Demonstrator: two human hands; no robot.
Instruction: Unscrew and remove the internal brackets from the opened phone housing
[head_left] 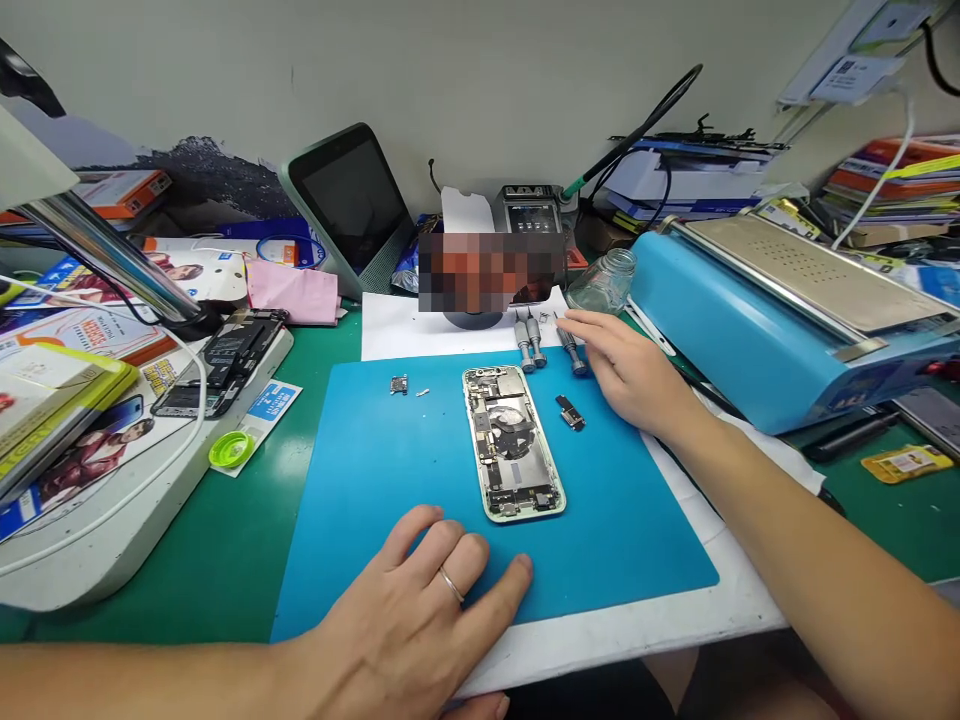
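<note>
An opened smartphone (514,445) lies on the blue mat (360,480), its inner parts exposed. My left hand (435,600) rests at the mat's front edge just below the phone, index finger stretched out, holding nothing; its thumb hangs over the table edge. My right hand (630,370) reaches to the mat's far right, fingers extended beside a small grey screwdriver (572,352); whether they touch it I cannot tell. Two more screwdrivers (528,342) lie just left of that one. A small dark phone part (571,412) sits right of the phone, and a small square component (399,385) to its left.
A blue machine with a metal plate (757,310) stands at the right, a glass jar (606,280) beside it. At the left are a lamp post (112,245), another opened phone (225,365) and a green cap (232,450). A screen device (345,200) stands behind.
</note>
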